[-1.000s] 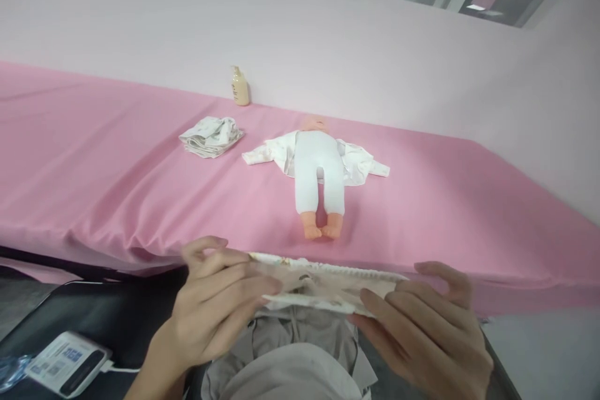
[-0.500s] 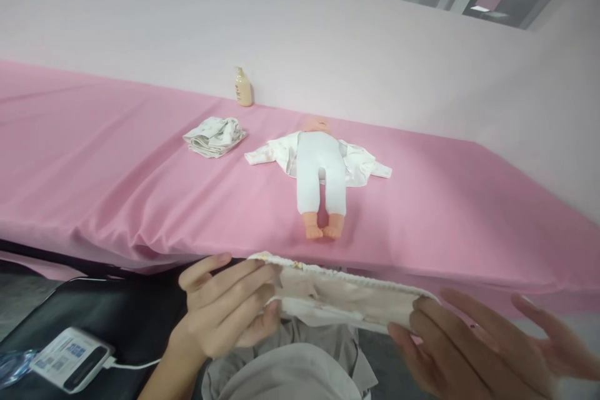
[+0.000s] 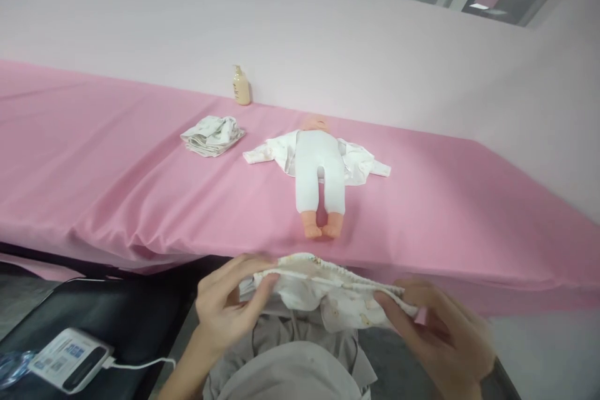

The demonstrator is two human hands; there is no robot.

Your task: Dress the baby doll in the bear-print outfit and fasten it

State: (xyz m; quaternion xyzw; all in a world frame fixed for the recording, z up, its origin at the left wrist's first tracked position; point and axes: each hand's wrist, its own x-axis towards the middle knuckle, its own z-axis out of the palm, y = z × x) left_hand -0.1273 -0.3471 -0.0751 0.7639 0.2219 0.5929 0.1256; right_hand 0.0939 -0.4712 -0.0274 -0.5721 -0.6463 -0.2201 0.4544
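A small white printed garment [image 3: 328, 294] with a ribbed band hangs bunched between my two hands at the near edge of the pink-covered table [image 3: 117, 169]. My left hand [image 3: 227, 312] pinches its left end, fingers closed over the cloth. My right hand [image 3: 445, 337] grips the right end, fingers curled around it. Beyond them a baby doll [image 3: 319, 178] lies on its back on the table, feet toward me, in white leggings, on an open white top [image 3: 360, 165].
A folded printed cloth [image 3: 212, 136] lies left of the doll. A cream pump bottle [image 3: 240, 85] stands at the back against the pale wall. At lower left a white device with a cable [image 3: 70, 359] rests on a dark surface.
The garment was stretched wide between my hands; now both hands have come closer together and it is bunched up. My right hand, spread open half a second ago, has closed on the cloth.
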